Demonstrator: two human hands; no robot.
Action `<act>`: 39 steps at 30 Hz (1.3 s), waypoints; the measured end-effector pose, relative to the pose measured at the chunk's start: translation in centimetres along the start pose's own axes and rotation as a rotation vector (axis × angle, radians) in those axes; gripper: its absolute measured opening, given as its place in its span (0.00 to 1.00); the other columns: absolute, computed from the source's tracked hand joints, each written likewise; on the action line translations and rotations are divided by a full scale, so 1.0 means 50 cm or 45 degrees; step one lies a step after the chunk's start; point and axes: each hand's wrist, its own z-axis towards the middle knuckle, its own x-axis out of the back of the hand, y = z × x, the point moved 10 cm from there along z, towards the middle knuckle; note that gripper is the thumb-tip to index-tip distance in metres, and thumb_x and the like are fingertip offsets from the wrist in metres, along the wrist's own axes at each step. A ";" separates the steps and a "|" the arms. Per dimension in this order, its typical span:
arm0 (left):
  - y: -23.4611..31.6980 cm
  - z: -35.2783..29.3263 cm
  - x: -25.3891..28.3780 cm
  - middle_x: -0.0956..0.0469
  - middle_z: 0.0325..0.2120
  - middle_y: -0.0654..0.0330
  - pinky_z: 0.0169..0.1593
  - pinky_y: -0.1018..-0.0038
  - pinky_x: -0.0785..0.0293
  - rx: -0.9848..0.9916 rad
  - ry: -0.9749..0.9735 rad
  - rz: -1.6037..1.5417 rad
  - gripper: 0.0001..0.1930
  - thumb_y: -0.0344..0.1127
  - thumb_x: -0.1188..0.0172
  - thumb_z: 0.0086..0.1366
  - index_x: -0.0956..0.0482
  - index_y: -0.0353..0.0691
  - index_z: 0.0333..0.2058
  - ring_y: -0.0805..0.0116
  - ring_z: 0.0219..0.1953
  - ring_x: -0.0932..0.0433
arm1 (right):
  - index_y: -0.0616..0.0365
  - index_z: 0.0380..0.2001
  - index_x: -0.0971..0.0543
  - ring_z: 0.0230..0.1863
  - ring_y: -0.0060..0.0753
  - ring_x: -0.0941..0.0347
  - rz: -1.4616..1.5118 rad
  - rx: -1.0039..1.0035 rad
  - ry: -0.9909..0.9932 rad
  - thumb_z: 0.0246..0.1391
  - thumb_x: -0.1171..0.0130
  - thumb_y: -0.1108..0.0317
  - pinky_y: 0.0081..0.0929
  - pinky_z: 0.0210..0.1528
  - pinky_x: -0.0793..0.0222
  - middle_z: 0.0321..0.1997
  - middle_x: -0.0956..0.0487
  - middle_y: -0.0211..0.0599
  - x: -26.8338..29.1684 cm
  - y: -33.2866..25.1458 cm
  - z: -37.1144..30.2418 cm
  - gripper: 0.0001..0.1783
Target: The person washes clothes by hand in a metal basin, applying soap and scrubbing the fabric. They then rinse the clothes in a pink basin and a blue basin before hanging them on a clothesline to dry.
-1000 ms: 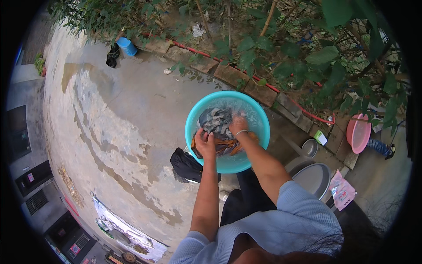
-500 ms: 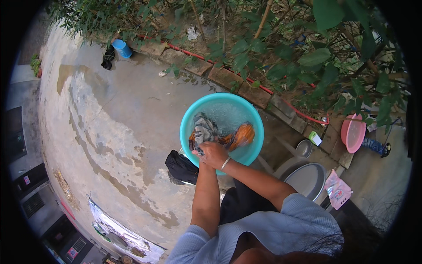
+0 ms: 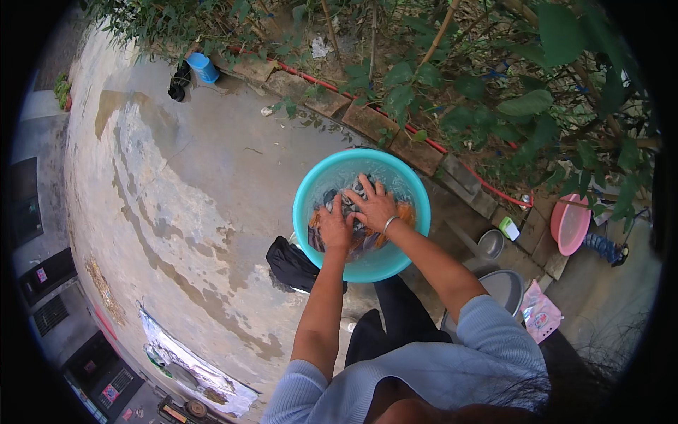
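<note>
A turquoise basin [image 3: 302, 240] of water stands in front of me, with a wet grey, dark and orange patterned garment [image 3: 364, 240] bunched up inside. My left hand [image 3: 335, 227] lies on the left part of the cloth, fingers spread. Beside it, my right hand [image 3: 374, 209], with a pale bangle [image 3: 390, 224] on the wrist, presses on the cloth with its fingers stretched out and apart. The two hands are close together at the thumbs. Parts of the garment are hidden beneath them.
Black cloth [image 3: 289, 263] lies in a light container left of the basin. To the right are a large metal basin [image 3: 519, 279], a small metal bowl [image 3: 491, 244], a pink packet [image 3: 542, 311] and a pink basin [image 3: 571, 225]. A red hose [image 3: 424, 138] runs along the brick edging.
My hands have gone from gripping the cloth together at the basin's near edge to lying spread on it inside. The garment is now lower and gathered in the middle.
</note>
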 end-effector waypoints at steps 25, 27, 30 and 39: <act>-0.069 -0.194 0.144 0.41 0.60 0.44 0.54 0.63 0.32 -0.232 0.235 -0.646 0.23 0.38 0.38 0.60 0.28 0.42 0.54 0.52 0.56 0.32 | 0.59 0.31 0.27 0.22 0.37 0.33 1.004 -0.335 0.221 0.41 0.39 0.71 0.40 0.24 0.39 0.23 0.29 0.42 0.132 0.000 -0.082 0.12; -0.097 -0.228 0.148 0.41 0.61 0.50 0.50 0.67 0.29 -0.047 0.075 -1.028 0.22 0.39 0.40 0.62 0.28 0.43 0.55 0.59 0.54 0.31 | 0.58 0.28 0.30 0.19 0.24 0.41 1.276 -0.310 0.301 0.41 0.42 0.73 0.32 0.20 0.49 0.19 0.35 0.32 0.173 -0.015 -0.127 0.09; -0.064 -0.263 0.155 0.47 0.64 0.60 0.47 0.67 0.26 0.197 -0.243 -1.543 0.28 0.43 0.44 0.66 0.39 0.49 0.63 0.67 0.54 0.32 | 0.56 0.25 0.33 0.22 0.15 0.47 1.594 -0.187 0.371 0.42 0.44 0.79 0.24 0.21 0.52 0.22 0.40 0.24 0.237 -0.059 -0.192 0.09; 0.157 -0.234 0.274 0.26 0.45 0.57 0.41 0.70 0.24 0.289 -0.416 -2.623 0.18 0.41 0.44 0.67 0.30 0.40 0.51 0.70 0.41 0.23 | 0.59 0.35 0.27 0.39 0.19 0.34 1.728 0.274 0.261 0.46 0.43 0.76 0.20 0.43 0.36 0.37 0.28 0.27 0.411 -0.246 -0.371 0.11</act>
